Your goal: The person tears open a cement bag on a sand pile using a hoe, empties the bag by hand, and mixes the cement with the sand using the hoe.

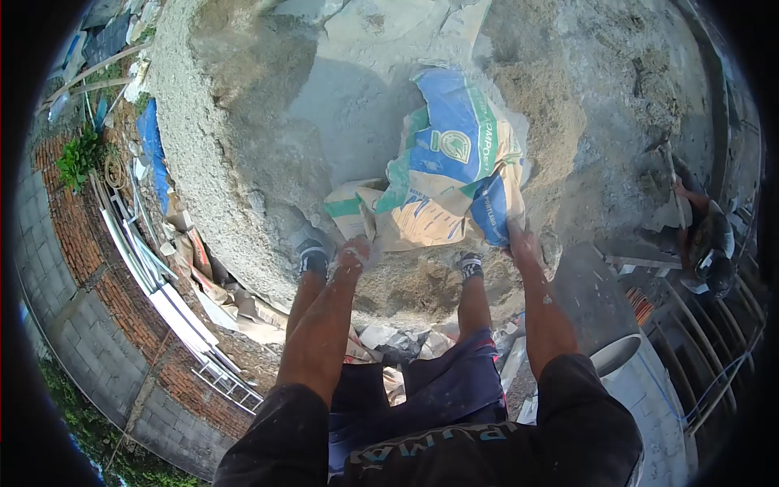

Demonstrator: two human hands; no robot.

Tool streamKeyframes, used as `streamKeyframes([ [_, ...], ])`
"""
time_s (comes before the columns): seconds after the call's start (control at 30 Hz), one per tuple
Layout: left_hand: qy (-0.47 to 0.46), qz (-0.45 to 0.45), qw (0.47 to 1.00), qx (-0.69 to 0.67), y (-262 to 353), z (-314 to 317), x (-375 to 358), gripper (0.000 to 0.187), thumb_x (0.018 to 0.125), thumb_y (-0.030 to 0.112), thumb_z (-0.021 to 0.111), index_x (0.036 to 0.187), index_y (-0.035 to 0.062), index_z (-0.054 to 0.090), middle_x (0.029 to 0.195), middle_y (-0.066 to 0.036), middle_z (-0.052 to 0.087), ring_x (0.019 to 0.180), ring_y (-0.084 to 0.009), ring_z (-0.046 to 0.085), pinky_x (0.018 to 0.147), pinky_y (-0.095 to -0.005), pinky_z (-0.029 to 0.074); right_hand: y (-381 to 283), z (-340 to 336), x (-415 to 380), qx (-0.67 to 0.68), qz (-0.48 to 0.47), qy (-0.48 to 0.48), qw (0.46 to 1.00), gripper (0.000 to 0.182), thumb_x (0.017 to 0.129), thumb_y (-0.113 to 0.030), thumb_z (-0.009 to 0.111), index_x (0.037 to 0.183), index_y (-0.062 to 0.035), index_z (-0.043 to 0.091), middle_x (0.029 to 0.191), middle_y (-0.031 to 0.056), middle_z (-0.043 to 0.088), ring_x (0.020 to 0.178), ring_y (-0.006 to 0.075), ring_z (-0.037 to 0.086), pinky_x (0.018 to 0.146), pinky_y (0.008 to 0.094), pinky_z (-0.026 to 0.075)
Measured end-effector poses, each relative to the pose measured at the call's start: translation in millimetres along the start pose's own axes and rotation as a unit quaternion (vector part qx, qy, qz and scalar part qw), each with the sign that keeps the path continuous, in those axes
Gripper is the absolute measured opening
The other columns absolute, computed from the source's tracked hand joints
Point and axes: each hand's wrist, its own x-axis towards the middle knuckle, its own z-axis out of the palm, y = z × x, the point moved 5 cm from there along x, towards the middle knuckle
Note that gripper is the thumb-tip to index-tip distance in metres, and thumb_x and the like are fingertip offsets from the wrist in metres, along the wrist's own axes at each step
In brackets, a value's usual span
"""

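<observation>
A torn paper cement bag (pixel 442 154) with blue, green and tan printing lies crumpled over a pile of grey powder (pixel 349 105). My left hand (pixel 355 252) is closed at the bag's near left corner, where a tan and green flap folds up. At the near right edge, my right hand (pixel 524 246) grips the blue and tan side of the paper. Some fingertips of both hands are hidden against the bag. Grey dust coats my hands. My feet stand apart at the near rim of the pile, partly sunk in the material.
Brown sand (pixel 544 105) surrounds the powder. To the right, another person (pixel 710 235) bends over with a long-handled tool (pixel 673 178). A large round-mouthed container (pixel 614 355) stands near my right elbow. White pipes (pixel 134 252), a brick wall (pixel 122 312) and paper scraps line the left.
</observation>
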Motion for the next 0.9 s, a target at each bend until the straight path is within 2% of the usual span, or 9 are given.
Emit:
streamKeyframes([
  [0.13, 0.010, 0.104, 0.915, -0.389, -15, -9, -24, 0.047, 0.069, 0.034, 0.081, 0.091, 0.0114, 0.046, 0.091, -0.006, 0.050, 0.101, -0.0217, 0.052, 0.102, -0.0444, 0.036, -23, 8, -38, 0.021, -0.038, 0.078, 0.996, 0.051, 0.089, -0.043, 0.062, 0.106, 0.0049, 0.062, 0.074, 0.0088, 0.062, 0.055, 0.0162, 0.060, 0.042, 0.0290, 0.050],
  [0.27, 0.000, 0.245, 0.786, -0.567, -52, 45, -17, 0.038, 0.069, 0.037, 0.082, 0.079, 0.0150, 0.052, 0.083, -0.001, 0.051, 0.097, -0.0177, 0.053, 0.102, -0.0449, 0.036, -74, 5, -76, 0.012, -0.080, 0.083, 0.993, 0.046, 0.088, -0.041, 0.062, 0.099, 0.0039, 0.062, 0.070, 0.0082, 0.061, 0.053, 0.0150, 0.059, 0.042, 0.0285, 0.048],
  [0.33, 0.012, 0.292, 0.697, -0.655, -94, 77, 5, 0.025, 0.088, 0.032, 0.057, 0.097, 0.0086, 0.055, 0.087, -0.008, 0.057, 0.086, -0.0223, 0.058, 0.090, -0.0404, 0.046, -106, 9, -92, -0.001, -0.105, 0.061, 0.993, 0.044, 0.088, -0.041, 0.062, 0.095, 0.0030, 0.061, 0.068, 0.0081, 0.060, 0.053, 0.0146, 0.058, 0.042, 0.0282, 0.048],
  [0.4, -0.008, 0.284, 0.656, -0.700, -90, 69, 18, 0.028, 0.096, 0.030, 0.047, 0.106, 0.0052, 0.056, 0.091, -0.011, 0.061, 0.082, -0.0248, 0.061, 0.082, -0.0387, 0.052, -120, 19, -101, -0.004, -0.100, 0.095, 0.990, 0.043, 0.088, -0.041, 0.062, 0.092, 0.0019, 0.060, 0.067, 0.0079, 0.059, 0.052, 0.0141, 0.058, 0.042, 0.0277, 0.048],
  [0.63, -0.148, 0.042, 0.692, -0.705, -8, -26, -8, 0.036, 0.083, 0.030, 0.065, 0.107, 0.0038, 0.057, 0.101, -0.014, 0.063, 0.086, -0.0266, 0.066, 0.072, -0.0416, 0.056, -125, 85, -125, 0.072, -0.006, 0.138, 0.988, 0.039, 0.087, -0.042, 0.064, 0.081, -0.0041, 0.062, 0.070, 0.0054, 0.062, 0.056, 0.0154, 0.061, 0.046, 0.0305, 0.053],
  [0.73, -0.183, -0.004, 0.701, -0.690, 14, -54, 3, 0.049, 0.081, 0.039, 0.063, 0.113, 0.0030, 0.056, 0.089, -0.015, 0.064, 0.078, -0.0290, 0.066, 0.065, -0.0379, 0.055, -111, 120, -128, 0.106, -0.019, 0.128, 0.986, 0.039, 0.085, -0.044, 0.065, 0.083, -0.0047, 0.062, 0.073, 0.0063, 0.063, 0.058, 0.0169, 0.063, 0.048, 0.0340, 0.055],
  [0.8, -0.191, 0.030, 0.861, -0.470, 4, -49, 21, 0.053, 0.082, 0.044, 0.059, 0.115, 0.0030, 0.055, 0.081, -0.015, 0.063, 0.073, -0.0299, 0.065, 0.062, -0.0364, 0.053, -102, 127, -141, 0.111, -0.032, 0.128, 0.985, 0.043, 0.085, -0.047, 0.066, 0.084, -0.0042, 0.062, 0.075, 0.0073, 0.065, 0.059, 0.0169, 0.063, 0.048, 0.0344, 0.055],
  [0.83, -0.156, 0.069, 0.957, -0.234, 0, -50, 33, 0.053, 0.082, 0.045, 0.058, 0.115, 0.0035, 0.055, 0.080, -0.014, 0.063, 0.073, -0.0302, 0.064, 0.061, -0.0364, 0.053, -105, 127, -149, 0.104, -0.040, 0.119, 0.987, 0.044, 0.084, -0.048, 0.065, 0.085, -0.0038, 0.063, 0.076, 0.0079, 0.065, 0.059, 0.0171, 0.064, 0.048, 0.0343, 0.055],
  [0.9, -0.177, 0.130, 0.953, -0.208, -2, -39, 32, 0.051, 0.083, 0.046, 0.057, 0.113, 0.0051, 0.057, 0.078, -0.014, 0.062, 0.071, -0.0309, 0.064, 0.058, -0.0365, 0.052, -107, 114, -171, 0.073, -0.053, 0.115, 0.989, 0.047, 0.084, -0.050, 0.064, 0.088, -0.0030, 0.064, 0.078, 0.0093, 0.067, 0.060, 0.0176, 0.064, 0.049, 0.0337, 0.054],
])
